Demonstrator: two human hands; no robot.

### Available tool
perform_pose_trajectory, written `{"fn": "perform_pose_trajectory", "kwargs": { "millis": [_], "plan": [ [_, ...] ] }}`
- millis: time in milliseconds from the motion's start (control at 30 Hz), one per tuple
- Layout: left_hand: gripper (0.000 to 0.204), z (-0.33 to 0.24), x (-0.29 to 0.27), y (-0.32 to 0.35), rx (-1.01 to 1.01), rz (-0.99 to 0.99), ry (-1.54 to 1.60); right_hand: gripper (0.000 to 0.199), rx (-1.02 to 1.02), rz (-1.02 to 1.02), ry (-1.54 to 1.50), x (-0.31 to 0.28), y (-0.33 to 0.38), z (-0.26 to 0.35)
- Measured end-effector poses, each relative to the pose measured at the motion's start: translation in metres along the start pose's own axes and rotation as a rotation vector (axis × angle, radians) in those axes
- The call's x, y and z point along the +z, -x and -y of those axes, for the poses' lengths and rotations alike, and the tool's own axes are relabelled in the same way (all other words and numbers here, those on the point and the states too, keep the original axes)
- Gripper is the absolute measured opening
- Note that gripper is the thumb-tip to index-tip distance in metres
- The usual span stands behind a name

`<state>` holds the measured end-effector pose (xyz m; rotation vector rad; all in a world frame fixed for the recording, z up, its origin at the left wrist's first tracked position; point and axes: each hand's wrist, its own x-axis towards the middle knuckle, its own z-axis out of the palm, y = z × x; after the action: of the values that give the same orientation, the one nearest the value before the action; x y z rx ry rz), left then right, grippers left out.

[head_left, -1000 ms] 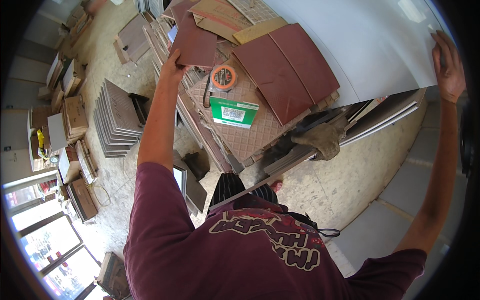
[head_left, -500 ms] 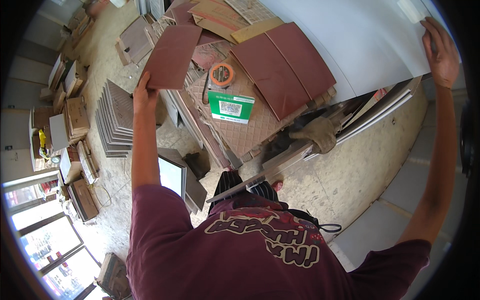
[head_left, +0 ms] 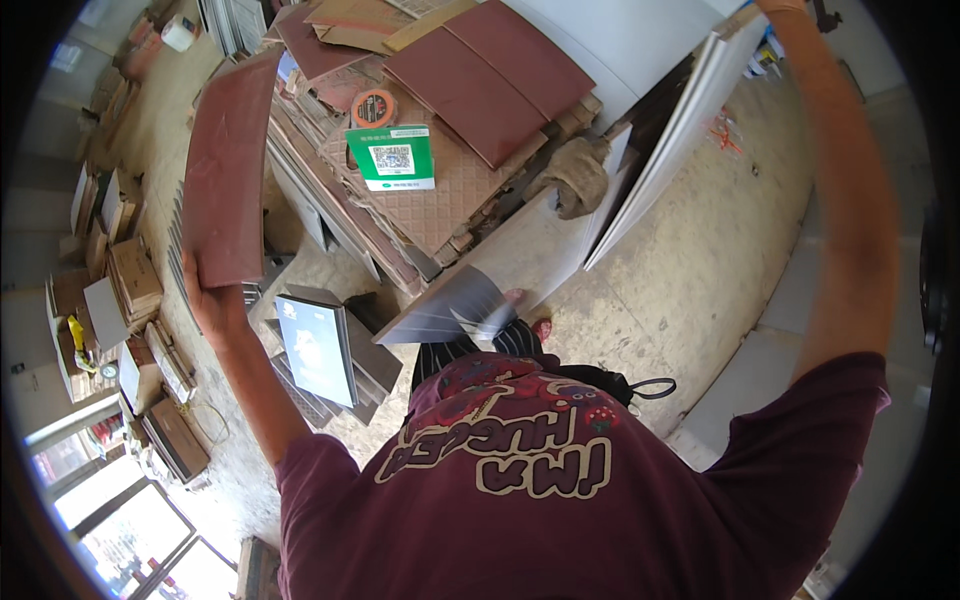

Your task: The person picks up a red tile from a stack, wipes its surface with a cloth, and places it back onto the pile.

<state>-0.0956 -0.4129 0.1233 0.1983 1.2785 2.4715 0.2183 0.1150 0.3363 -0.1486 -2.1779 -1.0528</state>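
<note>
My left hand (head_left: 215, 308) grips the lower edge of a reddish-brown tile (head_left: 228, 165) and holds it raised and tilted beside the pile. My right arm stretches to the far right, where my right hand (head_left: 780, 5), partly cut off by the picture's rim, is closed on the upper edge of large pale panels (head_left: 665, 140). A shiny grey panel (head_left: 535, 235) leans in front of my legs. A dirty work glove (head_left: 578, 178) lies over panel edges there. On the pile rest two more reddish-brown tiles (head_left: 490, 75), an orange tape measure (head_left: 374, 108) and a green card (head_left: 398, 170) with a square code.
Patterned tiles (head_left: 375, 195) top the pile ahead. A blue-white board (head_left: 316, 345) and grey tiles stand left of my legs. Several cardboard boxes (head_left: 133, 275) line the left wall, near a glass door (head_left: 130, 540). A white roll (head_left: 178, 33) lies at the far left.
The reddish-brown tile has moved left and nearer in my left hand. My right hand has gone farther up in view; the pale panels stand at a steeper angle, exposing the grey panel's face.
</note>
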Motion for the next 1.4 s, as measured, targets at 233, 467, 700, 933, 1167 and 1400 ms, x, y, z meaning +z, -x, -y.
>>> {"fn": "perform_pose_trajectory", "kwargs": {
  "millis": [233, 467, 700, 933, 1167, 1400],
  "plan": [
    [0.047, -0.01, 0.022, 0.097, -0.068, -0.176, 0.0, 0.054, 0.405, 0.715, -0.823, -0.022, 0.088, 0.166],
    [0.046, 0.011, 0.04, 0.132, -0.06, 0.081, -0.147, 0.049, 0.614, 0.727, -0.975, -0.062, 0.151, 0.246],
    [0.03, 0.046, 0.074, 0.159, -0.082, 0.178, -0.13, 0.037, 1.043, 0.312, -1.063, -0.11, 0.13, 0.228],
    [0.028, 0.075, 0.117, 0.18, -0.116, 0.317, -0.186, 0.045, 0.931, -0.08, -0.978, -0.208, 0.089, 0.214],
    [0.035, 0.099, 0.155, 0.211, 0.004, 0.544, -0.334, 0.059, 0.585, -0.083, -1.106, -0.222, 0.081, 0.288],
    [0.032, 0.082, 0.171, 0.231, 0.008, 0.675, -0.602, 0.054, 0.713, -0.193, -0.826, -0.192, 0.09, 0.244]
  ]
}}
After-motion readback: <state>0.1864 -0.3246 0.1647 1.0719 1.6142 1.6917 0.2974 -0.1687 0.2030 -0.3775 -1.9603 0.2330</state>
